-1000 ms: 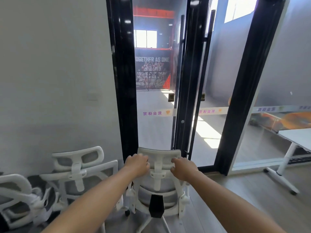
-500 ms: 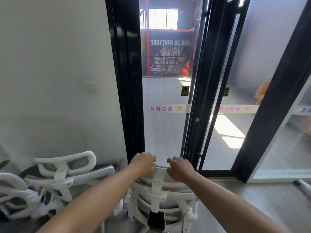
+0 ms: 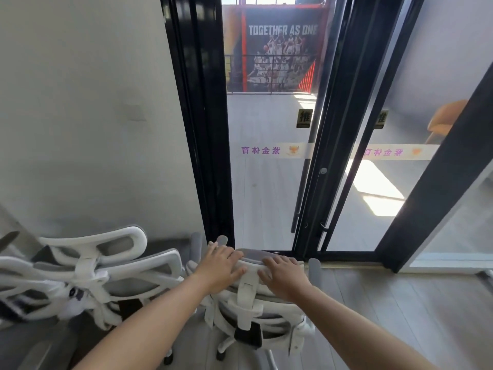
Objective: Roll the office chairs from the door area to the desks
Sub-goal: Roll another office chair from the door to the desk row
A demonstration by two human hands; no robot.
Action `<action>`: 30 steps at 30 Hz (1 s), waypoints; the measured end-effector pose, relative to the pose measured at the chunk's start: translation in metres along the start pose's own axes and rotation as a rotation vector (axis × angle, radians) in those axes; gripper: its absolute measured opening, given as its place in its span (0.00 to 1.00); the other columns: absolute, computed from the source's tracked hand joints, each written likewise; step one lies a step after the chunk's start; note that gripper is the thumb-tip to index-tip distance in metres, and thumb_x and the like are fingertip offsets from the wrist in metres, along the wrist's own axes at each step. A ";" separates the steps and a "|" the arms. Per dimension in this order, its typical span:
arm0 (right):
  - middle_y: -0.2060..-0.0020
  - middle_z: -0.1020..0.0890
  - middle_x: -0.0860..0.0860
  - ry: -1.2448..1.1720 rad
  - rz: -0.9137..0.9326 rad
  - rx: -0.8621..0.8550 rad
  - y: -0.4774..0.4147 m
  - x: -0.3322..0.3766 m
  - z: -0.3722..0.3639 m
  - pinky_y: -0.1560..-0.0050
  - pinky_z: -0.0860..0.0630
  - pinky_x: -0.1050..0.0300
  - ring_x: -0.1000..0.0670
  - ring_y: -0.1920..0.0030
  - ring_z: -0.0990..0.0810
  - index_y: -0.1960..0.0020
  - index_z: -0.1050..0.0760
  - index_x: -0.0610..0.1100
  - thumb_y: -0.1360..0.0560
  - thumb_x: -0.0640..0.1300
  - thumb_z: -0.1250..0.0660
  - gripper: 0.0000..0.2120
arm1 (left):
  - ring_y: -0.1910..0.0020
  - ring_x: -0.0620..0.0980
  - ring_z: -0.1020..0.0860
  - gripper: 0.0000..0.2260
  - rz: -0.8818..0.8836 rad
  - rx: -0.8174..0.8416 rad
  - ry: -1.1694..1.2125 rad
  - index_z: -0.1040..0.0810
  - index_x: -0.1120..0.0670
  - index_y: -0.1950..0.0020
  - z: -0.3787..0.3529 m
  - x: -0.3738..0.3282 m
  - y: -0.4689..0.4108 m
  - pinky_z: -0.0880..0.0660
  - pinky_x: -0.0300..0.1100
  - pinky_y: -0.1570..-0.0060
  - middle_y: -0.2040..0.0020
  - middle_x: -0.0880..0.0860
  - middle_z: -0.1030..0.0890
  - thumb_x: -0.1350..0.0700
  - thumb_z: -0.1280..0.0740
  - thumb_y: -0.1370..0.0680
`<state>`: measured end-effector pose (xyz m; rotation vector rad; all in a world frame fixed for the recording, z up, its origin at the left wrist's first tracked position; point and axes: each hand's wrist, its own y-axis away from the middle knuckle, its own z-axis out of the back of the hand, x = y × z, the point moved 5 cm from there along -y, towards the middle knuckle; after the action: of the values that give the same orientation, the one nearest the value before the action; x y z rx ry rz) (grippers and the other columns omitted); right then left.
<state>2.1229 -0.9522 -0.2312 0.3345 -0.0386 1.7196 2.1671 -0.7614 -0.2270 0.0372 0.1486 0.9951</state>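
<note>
Doorway, left hand, right hand (fingers straight) atop chair headrest

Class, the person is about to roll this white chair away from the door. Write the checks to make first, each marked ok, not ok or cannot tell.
1. Both hands on the white plastic, grey-mesh office chair: ok; left hand and right hand lie on its headrest.
2. Firm grip: cannot tell; the curl of the fingers is unclear.
3. Room on the left: not ok; the other white office chairs crowd close beside it.
4. Room ahead: not ok; the black-framed glass door stands just beyond it.
5. Route to the desks: cannot tell; out of view.
</note>
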 end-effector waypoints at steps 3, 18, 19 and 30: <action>0.33 0.25 0.52 -0.004 0.002 -0.077 0.010 0.003 -0.005 0.28 0.38 0.46 0.47 0.30 0.30 0.29 0.32 0.53 0.18 0.63 0.50 0.23 | 0.29 0.53 0.35 0.28 0.008 -0.064 -0.058 0.34 0.47 0.27 -0.009 -0.007 0.007 0.54 0.56 0.23 0.32 0.50 0.28 0.33 0.53 0.19; 0.36 0.25 0.54 0.021 0.213 -0.092 0.099 0.000 -0.031 0.31 0.38 0.48 0.48 0.35 0.29 0.29 0.32 0.53 0.18 0.60 0.46 0.21 | 0.31 0.54 0.33 0.27 0.161 -0.135 -0.109 0.33 0.48 0.27 -0.031 -0.075 0.105 0.49 0.56 0.23 0.34 0.52 0.26 0.34 0.53 0.18; 0.35 0.25 0.54 0.020 0.237 -0.089 0.109 0.000 -0.031 0.30 0.39 0.48 0.48 0.35 0.29 0.29 0.32 0.53 0.18 0.60 0.46 0.21 | 0.31 0.54 0.33 0.28 0.180 -0.134 -0.111 0.33 0.48 0.27 -0.032 -0.083 0.115 0.48 0.56 0.23 0.34 0.52 0.27 0.34 0.53 0.18; 0.36 0.25 0.54 0.076 0.501 -0.028 0.214 0.005 -0.047 0.29 0.40 0.46 0.48 0.34 0.30 0.31 0.32 0.54 0.20 0.62 0.46 0.21 | 0.31 0.54 0.33 0.24 0.412 -0.175 -0.070 0.34 0.47 0.27 -0.058 -0.182 0.243 0.46 0.54 0.25 0.33 0.51 0.28 0.36 0.52 0.17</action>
<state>1.9054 -0.9758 -0.2400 0.2505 -0.0969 2.2245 1.8587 -0.7838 -0.2404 -0.0597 -0.0132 1.4135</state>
